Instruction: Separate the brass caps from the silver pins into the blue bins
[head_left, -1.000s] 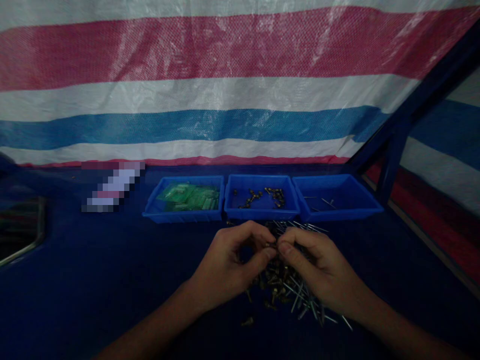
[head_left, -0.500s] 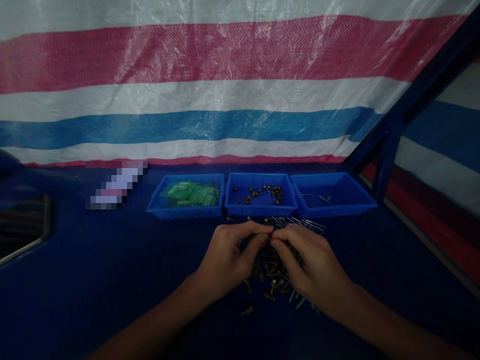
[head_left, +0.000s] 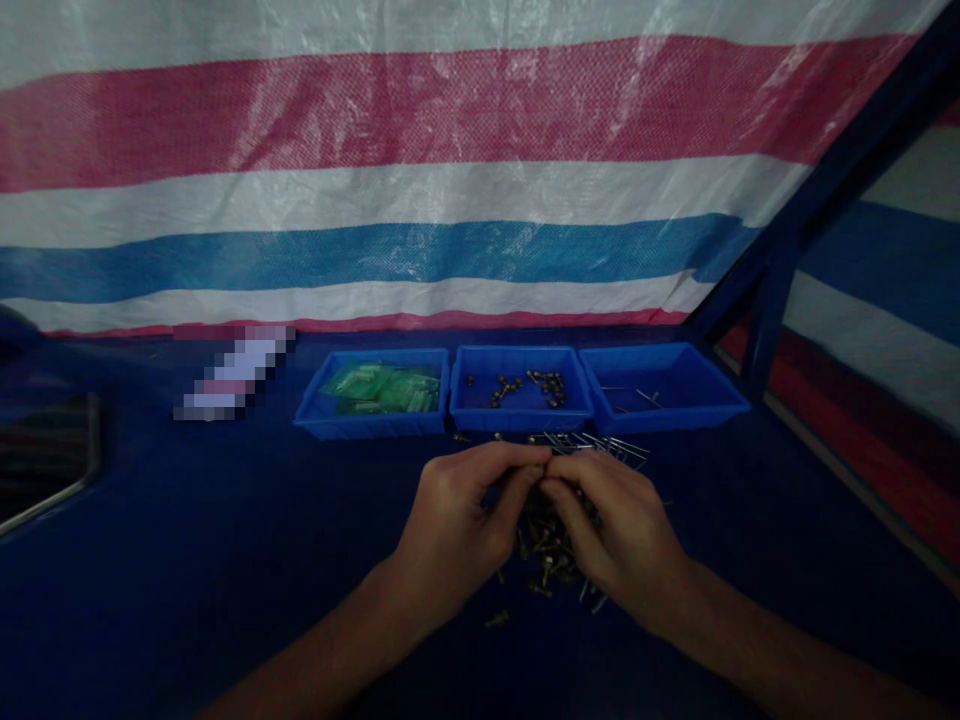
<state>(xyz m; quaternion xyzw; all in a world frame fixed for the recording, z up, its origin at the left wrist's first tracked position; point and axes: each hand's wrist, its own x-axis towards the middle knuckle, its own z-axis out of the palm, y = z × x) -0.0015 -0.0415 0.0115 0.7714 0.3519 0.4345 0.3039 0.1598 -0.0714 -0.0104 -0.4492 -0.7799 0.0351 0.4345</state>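
My left hand (head_left: 469,510) and my right hand (head_left: 619,515) meet fingertip to fingertip above a blue table. Thumb and forefinger are pinched together on each. Whatever lies between the fingertips is too small and too covered to name. Below and between the hands spreads a pile of small brass-coloured fittings (head_left: 551,565), partly hidden by my fingers. Thin silvery pins (head_left: 600,445) lie just beyond my right hand, and a few more show under it. One loose brass piece (head_left: 496,619) rests nearer to me.
Three blue bins stand in a row behind the hands: the left bin (head_left: 375,428) holds green packets, the middle bin (head_left: 517,420) brass pieces, the right bin (head_left: 705,412) a few pins. A dark, metal-edged object (head_left: 45,460) is at far left. Striped sheeting (head_left: 450,110) hangs behind.
My left hand has shifted very slightly, its fingertips now closer against those of the right. Both hands keep their pinch; the bins and pile look the same.
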